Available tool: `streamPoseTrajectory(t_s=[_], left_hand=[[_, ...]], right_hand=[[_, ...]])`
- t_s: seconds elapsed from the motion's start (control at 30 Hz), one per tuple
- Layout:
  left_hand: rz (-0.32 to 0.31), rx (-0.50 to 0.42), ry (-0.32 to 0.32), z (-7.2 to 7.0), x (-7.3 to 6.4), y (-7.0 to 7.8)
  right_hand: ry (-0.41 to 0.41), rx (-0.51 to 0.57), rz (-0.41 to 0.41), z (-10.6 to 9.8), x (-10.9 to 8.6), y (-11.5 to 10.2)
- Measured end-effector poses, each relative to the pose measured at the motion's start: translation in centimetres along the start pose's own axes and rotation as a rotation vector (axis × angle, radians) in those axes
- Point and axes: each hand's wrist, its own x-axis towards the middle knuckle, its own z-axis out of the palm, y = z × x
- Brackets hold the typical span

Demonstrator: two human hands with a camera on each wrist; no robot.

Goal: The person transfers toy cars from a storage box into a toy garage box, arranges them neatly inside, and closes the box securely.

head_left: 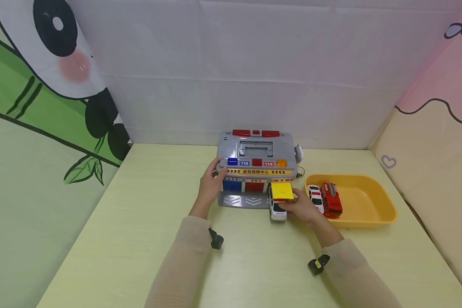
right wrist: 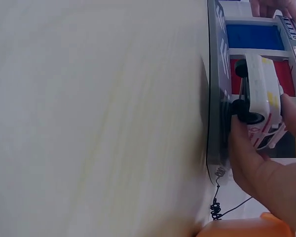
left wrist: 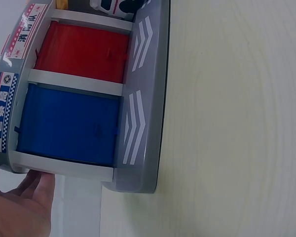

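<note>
A grey toy emergency station (head_left: 257,149) stands at the back of the table. My left hand (head_left: 209,184) grips its left side, thumb toward the front and fingers behind the edge. Two doors, blue (left wrist: 69,123) and red (left wrist: 84,54), are down, while the yellow door (head_left: 282,191) on the right is raised. Between the thumb and fingers of my right hand (head_left: 302,206) is a white toy ambulance (right wrist: 264,91). It is tilted, with its wheels showing in the right wrist view. Its rear lies under the yellow door, its front beyond the station's ramp (head_left: 243,201).
Right of the station is a yellow tray (head_left: 363,222). A white toy car (head_left: 315,197) and a red toy fire truck (head_left: 332,201) lie at its left end. A coiled black cord (right wrist: 216,208) hangs by the station's right side, near a light-coloured handset (head_left: 298,153).
</note>
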Motion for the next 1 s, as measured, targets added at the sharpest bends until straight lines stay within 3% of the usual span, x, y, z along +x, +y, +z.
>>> streamPoseTrajectory(t_s=[0.3, 0.6, 0.83, 1.0], left_hand=[[-0.004, -0.006, -0.003, -0.04, 0.02, -0.07], [-0.009, -0.009, -0.002, 0.04, 0.06, -0.19], [-0.003, 0.0, 0.002, 0.05, 0.0, -0.04], [0.001, 0.004, 0.002, 0.07, -0.07, 0.05]], right_hand=[[0.054, 0.019, 0.039, 0.31, 0.14, -0.36], [0.08, 0.026, 0.02, 0.59, 0.11, -0.3], [0.14, 0.121, 0.014, 0.58, 0.22, -0.34], [0.143, 0.078, -0.002, 0.47, -0.01, -0.37]])
